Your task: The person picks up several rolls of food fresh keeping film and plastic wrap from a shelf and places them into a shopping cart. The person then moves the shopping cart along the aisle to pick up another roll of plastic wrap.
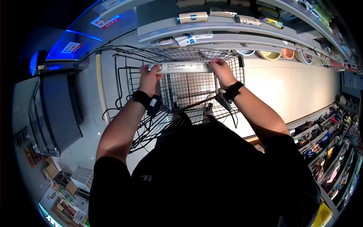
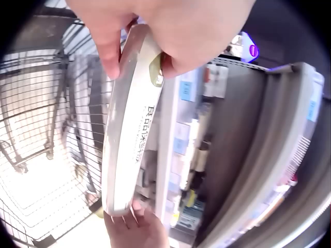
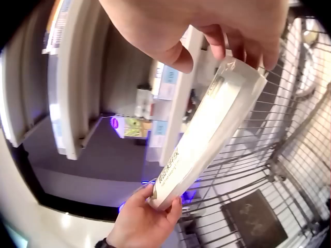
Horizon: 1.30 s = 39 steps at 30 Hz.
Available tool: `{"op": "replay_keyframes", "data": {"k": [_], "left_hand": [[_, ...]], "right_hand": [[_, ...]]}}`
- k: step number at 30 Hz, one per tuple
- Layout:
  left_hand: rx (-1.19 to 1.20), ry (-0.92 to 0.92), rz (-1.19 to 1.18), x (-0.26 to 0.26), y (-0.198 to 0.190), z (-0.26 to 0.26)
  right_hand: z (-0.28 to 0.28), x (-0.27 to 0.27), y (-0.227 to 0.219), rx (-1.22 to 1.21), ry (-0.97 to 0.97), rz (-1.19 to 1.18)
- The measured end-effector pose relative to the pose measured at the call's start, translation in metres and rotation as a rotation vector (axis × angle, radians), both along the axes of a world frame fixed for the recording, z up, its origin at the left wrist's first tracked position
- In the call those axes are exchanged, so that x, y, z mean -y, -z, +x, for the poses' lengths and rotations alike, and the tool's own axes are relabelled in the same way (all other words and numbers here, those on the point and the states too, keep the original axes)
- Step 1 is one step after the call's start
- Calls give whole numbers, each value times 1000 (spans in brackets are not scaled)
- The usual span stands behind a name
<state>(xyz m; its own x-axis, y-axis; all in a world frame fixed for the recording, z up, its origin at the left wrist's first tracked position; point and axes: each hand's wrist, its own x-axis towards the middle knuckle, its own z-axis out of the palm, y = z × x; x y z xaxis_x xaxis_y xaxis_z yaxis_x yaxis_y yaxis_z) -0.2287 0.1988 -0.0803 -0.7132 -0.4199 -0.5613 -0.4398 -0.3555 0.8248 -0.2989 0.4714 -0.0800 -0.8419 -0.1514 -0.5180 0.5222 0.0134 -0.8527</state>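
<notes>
As the left hand (image 1: 148,77) and right hand (image 1: 222,72) each pinch 1 end of the long box (image 1: 180,67), fingers curled on it, it hangs level over the cart (image 1: 124,75); next move, by judgement: lowering it inside.

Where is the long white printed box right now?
In the head view the long white printed box is held level between left hand and right hand, above the wire shopping cart.

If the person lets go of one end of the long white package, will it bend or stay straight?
Probably stays straight: the long white package spans level between left hand and right hand without sagging. It seems light, held by fingertips. Its glossy wrap may be slippery.
</notes>
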Motion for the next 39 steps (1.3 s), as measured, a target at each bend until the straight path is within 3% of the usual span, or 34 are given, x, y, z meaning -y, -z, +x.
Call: {"op": "replay_keyframes", "data": {"k": [2, 3, 5, 7, 9, 11, 12, 15, 20, 23, 28, 32, 33, 34, 35, 36, 38, 39], "left_hand": [[71, 35, 38, 7, 68, -1], [128, 62, 74, 8, 88, -2], [192, 104, 31, 9, 132, -7], [343, 176, -161, 7, 163, -15], [418, 221, -154, 13, 198, -25], [461, 469, -257, 26, 257, -35], [471, 560, -468, 40, 307, -36], [357, 637, -394, 40, 327, -52], [536, 650, -336, 47, 362, -71], [499, 602, -267, 65, 394, -73], [541, 544, -220, 61, 385, -80], [397, 636, -365, 53, 369, -80], [295, 673, -438, 47, 358, -77], [349, 515, -468, 35, 338, -76], [310, 628, -373, 45, 340, -75], [301, 596, -262, 48, 336, -70], [276, 575, -109, 43, 292, -68], [264, 585, -65, 31, 252, -69]], "right_hand": [[1, 1, 38, 106, 47, -67], [1, 6, 47, 128, 55, 10], [-3, 11, 112, 103, 75, -1], [-6, 16, 181, 13, 82, 8], [-10, 20, 240, -108, 88, 172], [-16, 27, 256, 39, 104, 286], [-18, 28, 275, 45, 114, 292], [-21, 26, 326, 58, 166, 270], [-39, 37, 367, 10, 90, 255], [-44, 43, 393, 5, 54, 215], [-43, 46, 392, 31, 0, 131], [-36, 40, 393, 3, 22, 28], [-33, 39, 382, -9, 43, -8], [-33, 34, 366, 27, 13, 93], [-32, 28, 347, 28, 7, 143], [-31, 24, 329, 13, 52, 121], [-33, 15, 286, -16, 80, 74], [-33, 10, 260, -29, 61, 50]]}}
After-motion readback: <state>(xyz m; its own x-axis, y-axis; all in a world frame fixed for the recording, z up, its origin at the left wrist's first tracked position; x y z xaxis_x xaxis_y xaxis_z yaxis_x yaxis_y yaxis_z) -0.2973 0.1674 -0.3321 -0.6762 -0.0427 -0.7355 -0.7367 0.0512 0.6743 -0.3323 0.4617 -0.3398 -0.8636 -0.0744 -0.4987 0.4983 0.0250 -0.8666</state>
